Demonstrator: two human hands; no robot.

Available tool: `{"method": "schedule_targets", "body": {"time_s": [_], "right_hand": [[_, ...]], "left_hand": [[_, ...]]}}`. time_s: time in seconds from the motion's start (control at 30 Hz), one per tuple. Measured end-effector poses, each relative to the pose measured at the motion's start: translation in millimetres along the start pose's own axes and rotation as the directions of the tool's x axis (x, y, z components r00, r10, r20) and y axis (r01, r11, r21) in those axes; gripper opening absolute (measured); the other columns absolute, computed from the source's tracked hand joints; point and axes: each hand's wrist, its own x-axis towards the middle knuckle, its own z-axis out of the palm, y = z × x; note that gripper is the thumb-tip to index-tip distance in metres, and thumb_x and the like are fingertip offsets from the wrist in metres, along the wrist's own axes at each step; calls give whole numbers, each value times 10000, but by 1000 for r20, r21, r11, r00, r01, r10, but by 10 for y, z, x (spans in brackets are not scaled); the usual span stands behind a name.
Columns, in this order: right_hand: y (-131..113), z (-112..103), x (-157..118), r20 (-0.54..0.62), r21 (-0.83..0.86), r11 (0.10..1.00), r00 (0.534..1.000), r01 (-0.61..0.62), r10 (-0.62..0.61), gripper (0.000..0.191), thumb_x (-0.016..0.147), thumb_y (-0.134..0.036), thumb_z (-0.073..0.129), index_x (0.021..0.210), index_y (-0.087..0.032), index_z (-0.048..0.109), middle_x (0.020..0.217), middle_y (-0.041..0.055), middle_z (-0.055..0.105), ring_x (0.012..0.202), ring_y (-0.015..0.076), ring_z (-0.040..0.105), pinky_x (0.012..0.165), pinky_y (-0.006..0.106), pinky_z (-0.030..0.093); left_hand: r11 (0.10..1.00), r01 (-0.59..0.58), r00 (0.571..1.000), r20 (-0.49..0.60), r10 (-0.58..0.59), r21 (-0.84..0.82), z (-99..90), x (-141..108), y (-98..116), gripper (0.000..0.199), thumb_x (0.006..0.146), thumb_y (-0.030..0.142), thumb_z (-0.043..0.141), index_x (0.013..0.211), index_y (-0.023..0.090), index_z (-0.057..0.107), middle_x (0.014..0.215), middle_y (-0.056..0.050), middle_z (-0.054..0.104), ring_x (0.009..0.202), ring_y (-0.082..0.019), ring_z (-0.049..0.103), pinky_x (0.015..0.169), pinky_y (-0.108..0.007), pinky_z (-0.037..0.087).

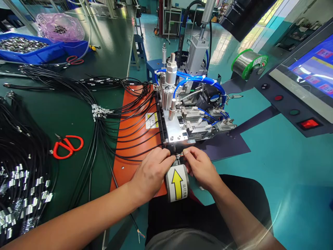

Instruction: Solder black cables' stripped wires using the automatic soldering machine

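My left hand (152,170) is closed at the near end of the machine's rail, thumb and fingers pressed together. A black cable (130,159) runs behind it, and what its fingertips hold is hidden. Opposite, my right hand (201,168) pinches a small shiny metal piece (180,155), probably a connector, just above the rail end. Below the fingertips sits a white label with a yellow arrow (177,183). The silver soldering machine (173,130) stands directly beyond both hands. Several black cables run across its orange plate (135,123) to the rail's left side.
Red-handled scissors (68,146) lie on the green table (75,116), beside a cable bundle with metal ends (23,187). Blue trays (28,57) of metal parts stand at the back left. A solder spool (248,64) and control panel (291,104) are at the right.
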Motion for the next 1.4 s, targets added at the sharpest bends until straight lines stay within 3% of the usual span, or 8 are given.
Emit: {"method": "schedule_targets", "body": {"time_s": [0.3,0.63,0.9,1.17,1.3,1.33,1.37,1.4], "right_hand": [[-58,13,3,23,-171,983,998,63,-60,318,964,-458,408,749,-228,456,706,-46,530,698,155,500,626,258,362],[-4,127,-23,-62,-68,988,987,142,-146,280,971,-398,402,756,-222,431,678,-58,423,646,135,424,617,253,341],[26,155,-30,-68,-9,991,989,130,-131,269,960,-396,415,757,-221,441,672,-53,405,635,137,390,596,253,329],[6,123,8,-59,33,999,998,25,-23,291,941,-414,438,742,-208,487,697,-28,492,665,147,448,601,254,362],[-228,-36,-329,-216,-124,990,973,61,-87,243,940,-413,489,810,-218,553,674,-28,527,642,149,473,605,256,380],[-282,-48,-454,-153,-116,989,982,95,-112,228,937,-395,508,803,-219,563,668,-32,532,625,139,476,586,242,382],[-319,-35,-574,16,-89,984,988,152,-151,221,934,-370,524,788,-217,587,669,-29,547,621,132,493,580,229,392],[-332,8,-679,251,-43,977,949,208,-191,211,928,-348,538,791,-215,629,701,-19,582,649,129,526,602,218,413]], "left_hand": [[1000,-5,1000,-19,5,9,3,-7,3,192,939,120,462,1019,139,636,932,-91,598,858,-199,527,779,-351,506],[1000,-28,998,-57,28,1,17,3,2,206,955,117,437,1015,127,634,934,-92,619,869,-195,559,785,-341,526],[995,2,997,80,-10,103,-119,26,57,220,901,77,446,994,129,638,876,-87,611,805,-207,531,763,-368,517],[967,74,988,116,-105,245,-186,44,96,186,857,65,474,885,163,629,802,-67,573,778,-234,513,693,-375,471],[949,31,983,164,-86,313,-244,66,162,166,787,53,514,859,163,616,774,-54,584,668,-204,534,579,-320,450],[944,25,980,180,-88,328,-257,65,173,162,777,58,521,859,163,613,760,-48,593,625,-192,539,534,-304,430],[939,27,976,194,-99,342,-269,62,181,154,776,70,528,865,164,611,747,-40,605,587,-183,547,493,-293,404],[935,36,972,206,-114,352,-280,57,187,147,779,85,536,877,165,611,732,-32,617,555,-178,555,459,-286,378]]}}
